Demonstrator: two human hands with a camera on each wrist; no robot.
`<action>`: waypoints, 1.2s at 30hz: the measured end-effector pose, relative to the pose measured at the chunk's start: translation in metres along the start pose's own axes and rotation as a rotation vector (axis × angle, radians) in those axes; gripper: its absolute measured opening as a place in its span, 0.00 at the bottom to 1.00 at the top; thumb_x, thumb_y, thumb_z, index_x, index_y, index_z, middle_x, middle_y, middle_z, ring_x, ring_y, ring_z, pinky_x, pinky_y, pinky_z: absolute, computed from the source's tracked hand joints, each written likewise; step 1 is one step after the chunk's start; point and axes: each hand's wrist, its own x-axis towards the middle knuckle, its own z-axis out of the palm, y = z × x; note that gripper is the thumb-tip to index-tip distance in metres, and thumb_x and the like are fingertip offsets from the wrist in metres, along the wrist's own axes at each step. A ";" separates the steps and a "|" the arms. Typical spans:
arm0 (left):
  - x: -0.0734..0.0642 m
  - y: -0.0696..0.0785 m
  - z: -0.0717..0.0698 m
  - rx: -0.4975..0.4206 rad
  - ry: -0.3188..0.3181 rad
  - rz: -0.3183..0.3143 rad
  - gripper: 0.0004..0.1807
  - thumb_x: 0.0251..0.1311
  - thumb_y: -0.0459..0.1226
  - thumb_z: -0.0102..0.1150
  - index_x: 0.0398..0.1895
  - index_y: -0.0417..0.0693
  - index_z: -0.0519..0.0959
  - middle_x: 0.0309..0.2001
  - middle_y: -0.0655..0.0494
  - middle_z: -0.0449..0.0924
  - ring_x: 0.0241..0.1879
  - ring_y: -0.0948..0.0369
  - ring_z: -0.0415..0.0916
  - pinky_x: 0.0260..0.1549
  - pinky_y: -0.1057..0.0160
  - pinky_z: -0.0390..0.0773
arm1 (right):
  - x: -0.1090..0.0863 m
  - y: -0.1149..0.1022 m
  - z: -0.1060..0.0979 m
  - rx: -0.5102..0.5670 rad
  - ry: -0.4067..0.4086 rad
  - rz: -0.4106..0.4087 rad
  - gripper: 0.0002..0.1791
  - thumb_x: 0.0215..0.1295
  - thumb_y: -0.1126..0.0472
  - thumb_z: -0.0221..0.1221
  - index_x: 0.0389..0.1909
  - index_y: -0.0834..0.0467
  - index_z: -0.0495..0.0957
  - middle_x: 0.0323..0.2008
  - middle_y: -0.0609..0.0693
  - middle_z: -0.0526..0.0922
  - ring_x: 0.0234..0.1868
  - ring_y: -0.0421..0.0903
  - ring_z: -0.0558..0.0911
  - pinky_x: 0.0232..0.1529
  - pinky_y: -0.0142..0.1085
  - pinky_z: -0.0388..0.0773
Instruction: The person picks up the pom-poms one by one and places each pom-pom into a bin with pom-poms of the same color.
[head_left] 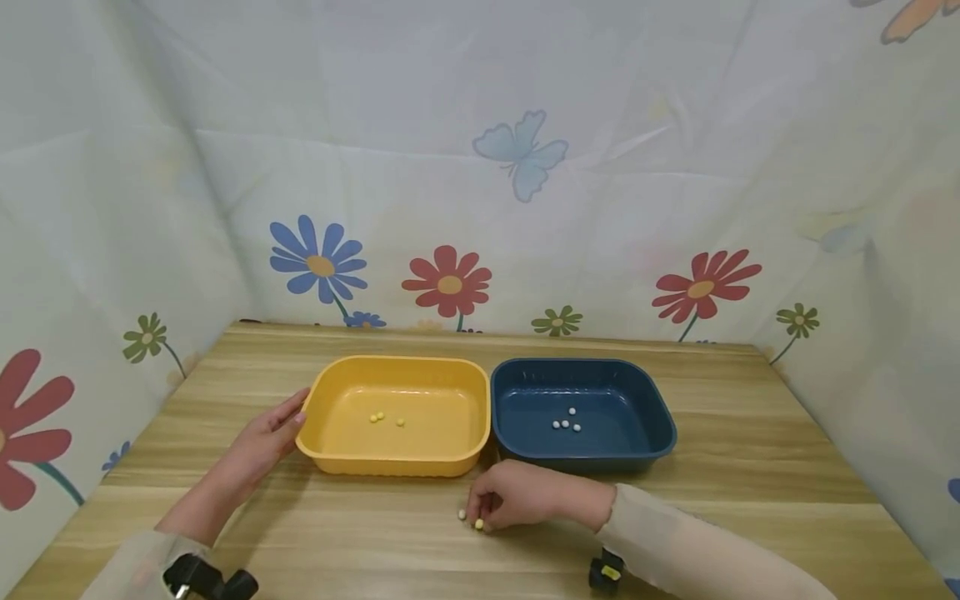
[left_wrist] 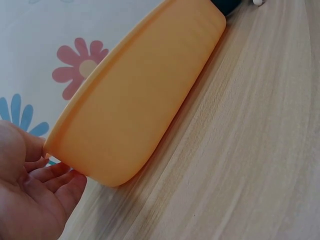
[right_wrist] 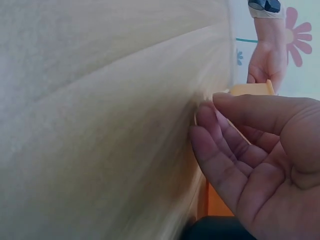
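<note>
My left hand (head_left: 266, 437) holds the left end of the yellow tray (head_left: 397, 467). In the left wrist view, its thumb lies at the rim and its fingers bend against the outer wall below. My right hand (head_left: 517, 493) is down at the table in front of the trays, thumb and fingertips pinching a small yellow bead (head_left: 479, 524). Just left of those fingertips lies a white bead (head_left: 461, 514) on the wood. In the right wrist view, the curled fingers (right_wrist: 220, 160) mostly hide the bead. Three yellow beads (head_left: 380, 416) lie inside the yellow tray.
Right beside the yellow tray stands a dark blue tray (head_left: 585, 462) with several white beads (head_left: 566, 424) on its floor. Both stand on a wood-grain table (head_left: 360, 542). A flower-printed cloth (head_left: 600, 208) closes off the back and sides.
</note>
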 end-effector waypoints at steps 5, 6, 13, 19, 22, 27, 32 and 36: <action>-0.001 0.001 -0.001 -0.010 0.010 0.011 0.35 0.83 0.45 0.38 0.83 0.38 0.43 0.81 0.31 0.44 0.64 0.81 0.66 0.53 0.82 0.74 | -0.004 -0.001 -0.008 0.066 -0.020 0.015 0.06 0.63 0.70 0.66 0.39 0.58 0.86 0.35 0.45 0.88 0.34 0.26 0.76 0.39 0.21 0.76; -0.001 0.001 -0.002 -0.015 0.009 0.016 0.35 0.83 0.45 0.38 0.82 0.38 0.43 0.81 0.30 0.44 0.59 0.86 0.65 0.53 0.81 0.75 | -0.005 -0.002 -0.010 0.085 -0.023 0.018 0.06 0.63 0.70 0.66 0.39 0.58 0.86 0.34 0.44 0.87 0.34 0.26 0.76 0.39 0.21 0.77; -0.001 0.003 -0.001 -0.057 0.009 0.041 0.36 0.82 0.44 0.40 0.82 0.37 0.43 0.80 0.30 0.45 0.49 0.95 0.62 0.50 0.84 0.73 | -0.009 -0.017 -0.030 0.175 -0.045 -0.011 0.06 0.65 0.68 0.65 0.42 0.61 0.86 0.33 0.45 0.86 0.33 0.29 0.77 0.38 0.22 0.76; -0.003 0.001 -0.002 -0.036 0.008 0.035 0.35 0.83 0.43 0.38 0.82 0.37 0.43 0.81 0.31 0.44 0.52 0.94 0.63 0.53 0.81 0.75 | -0.002 -0.039 -0.056 0.166 -0.008 0.007 0.04 0.66 0.67 0.65 0.41 0.59 0.85 0.32 0.45 0.84 0.33 0.35 0.77 0.37 0.24 0.76; -0.004 0.000 -0.002 -0.029 0.010 0.037 0.35 0.83 0.43 0.38 0.82 0.36 0.43 0.80 0.30 0.45 0.51 0.94 0.62 0.54 0.79 0.75 | 0.006 -0.046 -0.069 0.159 0.007 0.032 0.05 0.67 0.68 0.65 0.42 0.60 0.85 0.32 0.47 0.84 0.32 0.39 0.78 0.39 0.28 0.80; -0.001 -0.002 0.000 -0.052 0.008 0.051 0.35 0.83 0.42 0.39 0.82 0.34 0.43 0.80 0.29 0.44 0.49 0.95 0.63 0.50 0.82 0.74 | 0.024 -0.052 -0.093 0.147 -0.014 0.062 0.08 0.69 0.67 0.64 0.46 0.64 0.83 0.35 0.52 0.85 0.32 0.40 0.80 0.42 0.30 0.84; 0.001 -0.003 0.001 -0.051 0.010 0.048 0.35 0.83 0.41 0.39 0.82 0.34 0.43 0.80 0.29 0.44 0.50 0.94 0.63 0.51 0.81 0.75 | 0.045 -0.051 -0.112 0.124 -0.065 0.059 0.10 0.71 0.68 0.60 0.49 0.67 0.80 0.38 0.55 0.86 0.37 0.45 0.84 0.45 0.32 0.86; -0.001 -0.007 0.001 -0.034 0.009 0.032 0.35 0.82 0.42 0.40 0.82 0.36 0.43 0.81 0.31 0.44 0.57 0.88 0.65 0.58 0.76 0.77 | 0.061 -0.051 -0.121 0.103 -0.073 0.088 0.10 0.71 0.68 0.61 0.49 0.66 0.81 0.38 0.54 0.86 0.39 0.47 0.86 0.47 0.33 0.87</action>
